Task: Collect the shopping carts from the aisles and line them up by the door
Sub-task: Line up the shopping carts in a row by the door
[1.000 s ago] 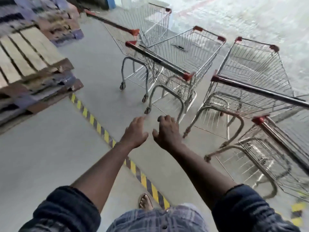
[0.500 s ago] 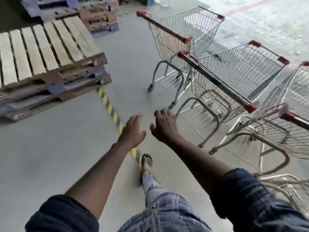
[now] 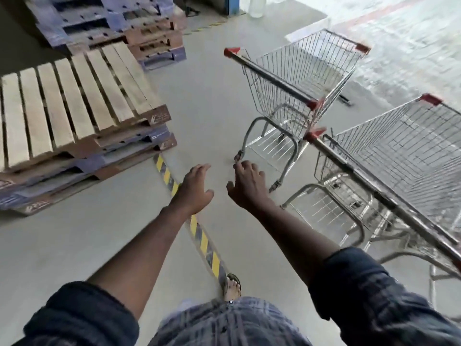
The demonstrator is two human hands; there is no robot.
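Turning left has swept my view off the row of carts: a second ago four stood ahead of me, and now only two are in sight, both across the striped floor line (image 3: 199, 236) from the pallet stack (image 3: 74, 108). The farther cart (image 3: 306, 78) stands beyond the line's far end, and the nearer cart (image 3: 399, 156) sits just beside it. The nearer cart's red-capped handle is close to the other's basket, so the two are side by side though not squarely parallel. The pallet stack has grown large on its side of the line, and my sandalled foot (image 3: 232, 287) now lands at the line's near end. I take that to mean these carts are parked and I am heading off for more, so the line-up looks partly done. My left grip (image 3: 193, 189) is raised over the line, fingers loosely spread and holding nothing. My right grip (image 3: 245, 187) is just beside it, fingers slightly curled, also empty, and touching no part of the farther cart.
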